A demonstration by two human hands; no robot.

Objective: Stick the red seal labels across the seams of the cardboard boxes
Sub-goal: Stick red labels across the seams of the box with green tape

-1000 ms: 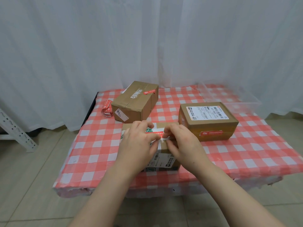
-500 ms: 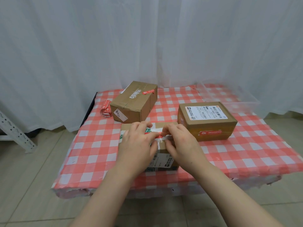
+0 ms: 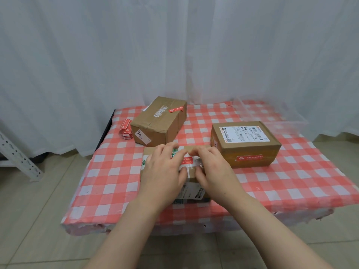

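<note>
A small cardboard box (image 3: 191, 184) lies at the near edge of the table, mostly covered by my hands. A red seal label (image 3: 187, 160) lies across its top between them. My left hand (image 3: 163, 171) rests flat on the box, its fingertips pressing on the label's left end. My right hand (image 3: 212, 168) presses on the label's right end with bent fingers. Both thumbs touch the box below the label. A second box (image 3: 159, 123) at the back left carries a red label (image 3: 175, 109). A third box (image 3: 245, 144) on the right has one on its front (image 3: 249, 157).
A roll of red labels (image 3: 125, 129) lies left of the back box. A clear plastic bin (image 3: 275, 117) stands at the back right. The table wears a red-and-white checked cloth (image 3: 108, 181). A white metal rack (image 3: 17, 156) stands on the floor at the left.
The label was held just above the box between both hands. It now lies flat on the top, and my fingers have spread over it.
</note>
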